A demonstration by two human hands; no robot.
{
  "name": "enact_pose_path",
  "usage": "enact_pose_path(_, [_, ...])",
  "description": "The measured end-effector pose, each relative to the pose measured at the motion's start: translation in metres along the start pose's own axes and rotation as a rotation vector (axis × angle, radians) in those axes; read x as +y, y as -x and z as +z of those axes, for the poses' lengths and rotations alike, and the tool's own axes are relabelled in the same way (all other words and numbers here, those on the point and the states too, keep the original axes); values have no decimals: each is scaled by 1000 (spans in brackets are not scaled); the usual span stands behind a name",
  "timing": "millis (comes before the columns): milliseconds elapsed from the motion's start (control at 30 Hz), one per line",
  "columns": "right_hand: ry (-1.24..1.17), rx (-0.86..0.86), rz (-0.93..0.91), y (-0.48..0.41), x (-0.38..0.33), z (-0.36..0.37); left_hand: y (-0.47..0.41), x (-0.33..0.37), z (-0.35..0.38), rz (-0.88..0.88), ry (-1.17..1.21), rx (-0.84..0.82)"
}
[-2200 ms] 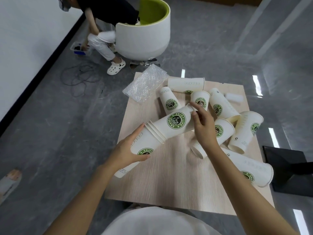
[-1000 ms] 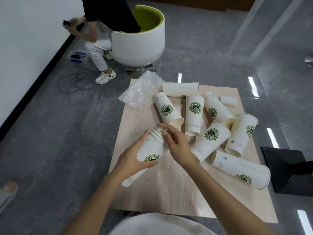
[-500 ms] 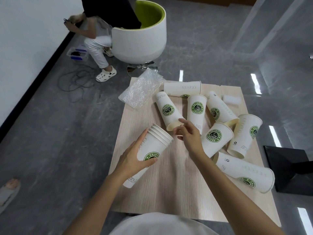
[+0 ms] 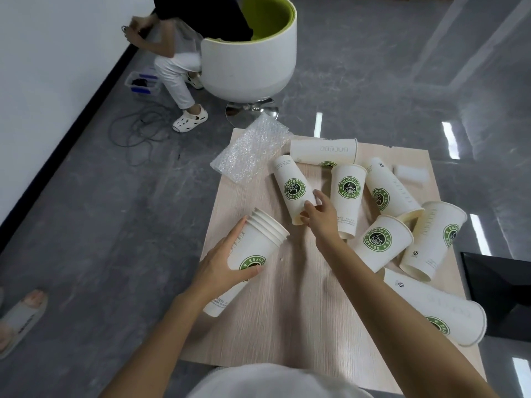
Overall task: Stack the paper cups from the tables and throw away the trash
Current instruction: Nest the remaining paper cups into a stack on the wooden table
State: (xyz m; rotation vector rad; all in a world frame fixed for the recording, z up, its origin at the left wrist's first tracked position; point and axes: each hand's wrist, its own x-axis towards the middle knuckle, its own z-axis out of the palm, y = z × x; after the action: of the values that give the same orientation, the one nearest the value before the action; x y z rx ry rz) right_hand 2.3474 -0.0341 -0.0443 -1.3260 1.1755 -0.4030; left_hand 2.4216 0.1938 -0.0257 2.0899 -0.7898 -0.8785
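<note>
The left hand [image 4: 221,262] grips the cup stack [image 4: 258,244] at the near left of the surface [image 4: 287,311]. The right hand [image 4: 320,218] touches the mouth of a lying cup [image 4: 291,188] just beyond; whether it grips yet, I cannot tell. Next, probably: lift that cup and slide it into the stack.

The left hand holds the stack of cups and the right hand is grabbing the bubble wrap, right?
Not quite. The left hand does hold the stack of cups, but the right hand grips a lying paper cup by its open end, not the bubble wrap, which lies untouched farther back. The head view shows this.
</note>
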Motion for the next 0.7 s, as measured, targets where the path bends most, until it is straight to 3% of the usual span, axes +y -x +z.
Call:
enact_pose_path(400, [-315,-30,123,23,-9,3,1,-17,-9,-1,23,37])
enact_pose_path(567, [-416,-79,99,45,-22,-11,4,-18,-12,25,20,48])
enact_pose_path(700, [-362,-50,-30,57,-31,-35,6,-21,-11,32,-6,38])
